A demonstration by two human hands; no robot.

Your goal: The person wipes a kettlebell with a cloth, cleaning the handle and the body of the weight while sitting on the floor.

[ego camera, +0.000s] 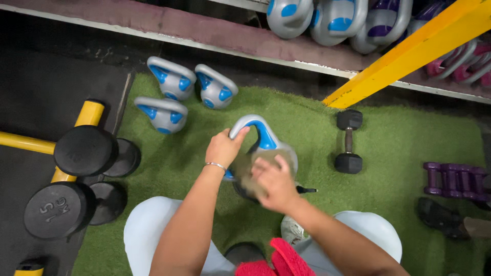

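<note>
Grey-and-blue kettlebell (263, 145) on green turf mat (399, 148), handle arch pointing up-frame and slightly left, body toward the person; long axis runs handle-to-body, roughly away from the knees. Left hand (223, 148) closed around the handle's left side, fingers wrapped over the top, bracelet at the wrist. Right hand (273, 181) pressed on the bell's body, holding a tan cloth (245, 174) against it; hand blurred, so cannot tell how tight the fingers are on the cloth. Both forearms come in from the bottom edge, left one straighter, right one angled in from the lower right.

Relative to the kettlebell: three matching grey-blue kettlebells (171, 99) well apart up-left; black hex dumbbell (349, 141) near on the right, lying lengthwise up-down; open turf between them and beyond the handle. Black round-head dumbbells (84, 151) on a yellow rack (89, 113) far left, off the mat edge. Purple small dumbbells (455, 180) far right. Yellow beam (409, 53) and shelf of more kettlebells (337, 18) up-right. Red towel (276, 260) below on the lap.
</note>
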